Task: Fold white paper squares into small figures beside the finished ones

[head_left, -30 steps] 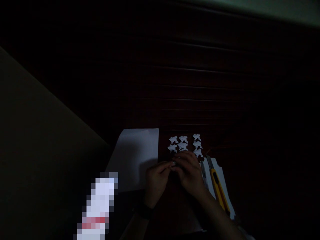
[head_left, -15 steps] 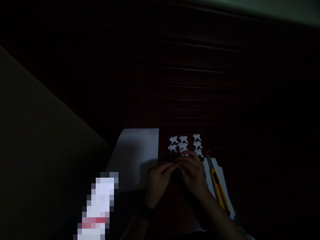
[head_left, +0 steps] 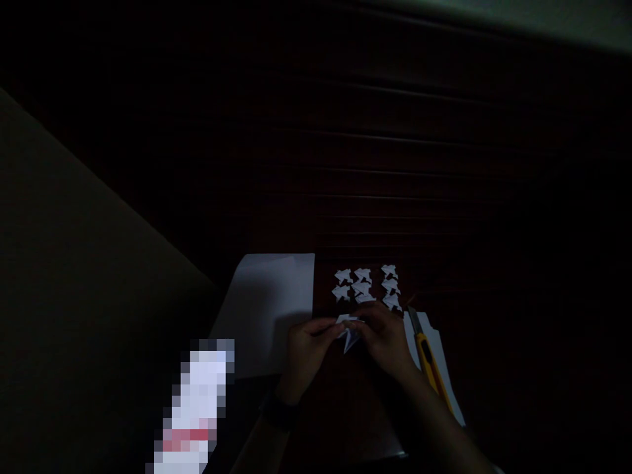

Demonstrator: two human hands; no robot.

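Low in the frame's centre, the left hand (head_left: 305,354) and right hand (head_left: 384,338) pinch a folded paper (head_left: 350,340), each grip closed on it, seemingly mid-fold, and the next move likely calls for steady fingertip pressure.

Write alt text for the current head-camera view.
A person's left hand and right hand pinch a folded white paper piece in dim light. Small folded-paper figures lie in rows just beyond, a white sheet lies at left, and a yellow utility knife, blade out, rests on other white paper at right.
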